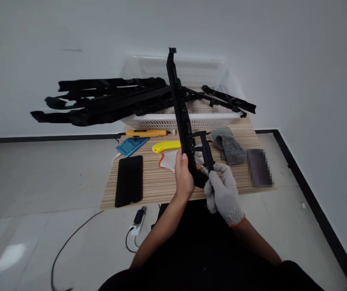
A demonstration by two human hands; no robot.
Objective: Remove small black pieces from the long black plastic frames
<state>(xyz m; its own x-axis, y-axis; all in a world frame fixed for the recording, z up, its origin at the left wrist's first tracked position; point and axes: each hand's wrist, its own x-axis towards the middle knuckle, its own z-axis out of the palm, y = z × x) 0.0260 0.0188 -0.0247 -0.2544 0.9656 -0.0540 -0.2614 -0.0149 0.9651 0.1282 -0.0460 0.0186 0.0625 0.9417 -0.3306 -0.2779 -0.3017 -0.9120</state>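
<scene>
My bare left hand (184, 173) is closed around the lower part of a long black plastic strip (179, 105), which stands up steeply over the table. In my right hand (224, 190), which wears a white knit glove with a red cuff edge, is a black caliper (207, 151). The caliper's jaws point left and reach the strip's right edge; whether they touch it I cannot tell. Beneath the strip lies a second white glove (169, 160), partly hidden. A yellow utility knife (165, 146) rests just left of the strip.
A white plastic basket (203, 121) at the back holds several black strips (109, 99) that jut over its sides. On the striped table (152, 186) are a yellow electric screwdriver (146, 133), a blue device (131, 146), a black phone (129, 181) and a grey cloth (230, 148).
</scene>
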